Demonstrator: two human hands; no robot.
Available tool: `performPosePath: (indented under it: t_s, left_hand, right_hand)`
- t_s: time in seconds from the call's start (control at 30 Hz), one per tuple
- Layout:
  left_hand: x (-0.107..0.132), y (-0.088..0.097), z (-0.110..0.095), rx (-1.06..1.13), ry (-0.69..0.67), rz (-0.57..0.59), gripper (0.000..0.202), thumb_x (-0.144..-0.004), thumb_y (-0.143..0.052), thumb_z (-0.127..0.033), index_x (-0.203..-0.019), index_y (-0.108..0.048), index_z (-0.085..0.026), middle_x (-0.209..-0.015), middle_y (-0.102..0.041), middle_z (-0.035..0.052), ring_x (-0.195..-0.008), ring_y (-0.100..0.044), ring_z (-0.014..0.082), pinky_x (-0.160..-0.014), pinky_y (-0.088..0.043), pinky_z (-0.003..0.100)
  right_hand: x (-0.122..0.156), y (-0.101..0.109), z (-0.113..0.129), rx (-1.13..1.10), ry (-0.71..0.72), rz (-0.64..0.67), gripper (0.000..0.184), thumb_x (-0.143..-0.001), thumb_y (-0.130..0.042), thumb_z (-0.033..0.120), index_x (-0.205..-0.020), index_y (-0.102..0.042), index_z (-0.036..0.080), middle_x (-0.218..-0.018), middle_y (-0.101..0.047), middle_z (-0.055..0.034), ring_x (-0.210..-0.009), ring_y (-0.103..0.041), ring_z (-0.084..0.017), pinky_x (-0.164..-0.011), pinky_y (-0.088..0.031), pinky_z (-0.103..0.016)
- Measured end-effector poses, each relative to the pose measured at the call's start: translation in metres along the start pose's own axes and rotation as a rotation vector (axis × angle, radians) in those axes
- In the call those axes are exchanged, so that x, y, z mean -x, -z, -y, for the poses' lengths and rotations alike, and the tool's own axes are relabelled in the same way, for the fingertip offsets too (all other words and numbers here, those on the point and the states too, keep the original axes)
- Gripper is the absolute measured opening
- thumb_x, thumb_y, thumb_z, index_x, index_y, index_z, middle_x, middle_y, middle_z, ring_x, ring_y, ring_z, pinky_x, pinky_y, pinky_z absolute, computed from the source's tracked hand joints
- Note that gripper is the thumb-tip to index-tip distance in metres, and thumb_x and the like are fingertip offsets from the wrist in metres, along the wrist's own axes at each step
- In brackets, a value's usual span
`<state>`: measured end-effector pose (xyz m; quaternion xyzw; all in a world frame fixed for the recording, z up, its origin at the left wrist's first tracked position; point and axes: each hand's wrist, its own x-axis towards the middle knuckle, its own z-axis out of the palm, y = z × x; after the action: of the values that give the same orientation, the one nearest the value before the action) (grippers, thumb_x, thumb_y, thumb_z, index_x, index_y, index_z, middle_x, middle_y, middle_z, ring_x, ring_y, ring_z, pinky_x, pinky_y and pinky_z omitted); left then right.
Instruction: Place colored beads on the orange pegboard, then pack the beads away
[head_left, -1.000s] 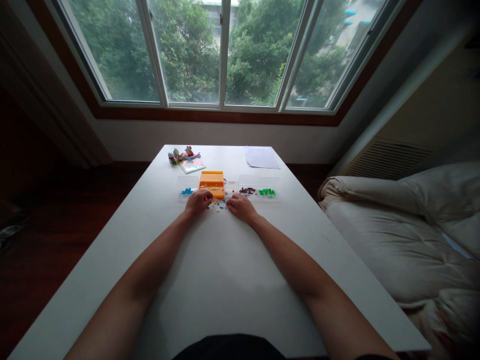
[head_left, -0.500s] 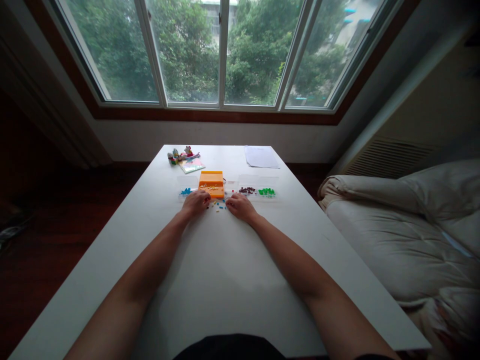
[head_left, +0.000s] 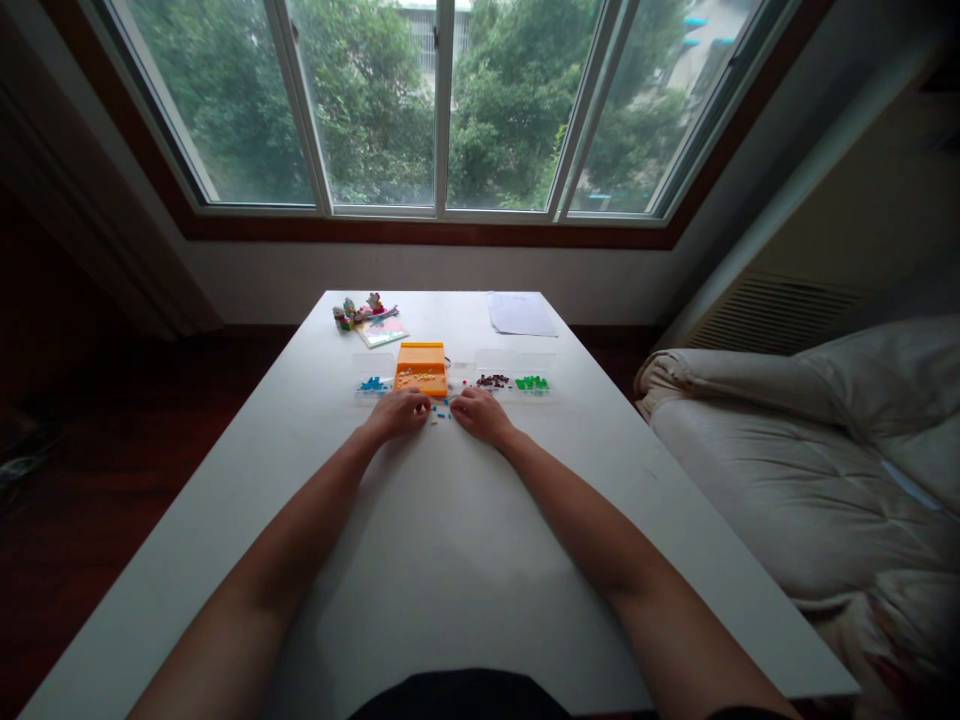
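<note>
My left hand (head_left: 403, 411) rests low over the table just in front of an orange box (head_left: 421, 354), its fingers drawn together near several loose small pieces. Whatever those fingertips hold is too small to make out. My right hand (head_left: 478, 412) sits to the right of the loose blue and yellow pieces (head_left: 440, 414), fingers curled in, their contents hidden. The orange box has its lid up and pale little pieces inside. Blue pieces (head_left: 373, 384) lie in a clear case on the left; dark brown pieces (head_left: 493, 381) and green pieces (head_left: 532, 384) fill clear cases on the right.
Small colourful figurines (head_left: 365, 312) stand on the far left of the white table (head_left: 480, 560), beside a flat pastel card (head_left: 382, 332). Sheets of paper (head_left: 521, 314) lie at the far right. A pale sofa (head_left: 810, 450) flanks the table's right side.
My left hand has shifted a little to the right, over some of the loose pieces. My right hand stays nearly where it was.
</note>
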<state>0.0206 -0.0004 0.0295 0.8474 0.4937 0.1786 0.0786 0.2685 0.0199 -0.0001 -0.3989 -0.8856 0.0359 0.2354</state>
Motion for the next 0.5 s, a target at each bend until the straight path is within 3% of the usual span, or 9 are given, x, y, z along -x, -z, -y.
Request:
performPosePath:
  t_s: [0.5]
  left_hand:
    - [-0.0046,-0.0071,0.0079,0.053,0.043,-0.106,0.016,-0.084,-0.055,-0.023,-0.088,-0.071,-0.021,-0.09,-0.07,0.0041,-0.074,-0.06,0.016,-0.065,-0.043,0.027]
  right_hand:
    - [-0.0001,0.0013,0.0007,-0.004,-0.009,0.009,0.018,-0.095,-0.058,0.029,-0.098,-0.075,0.022,-0.097,-0.064,-0.0065,-0.094,-0.054,-0.018,-0.09,-0.038,-0.029]
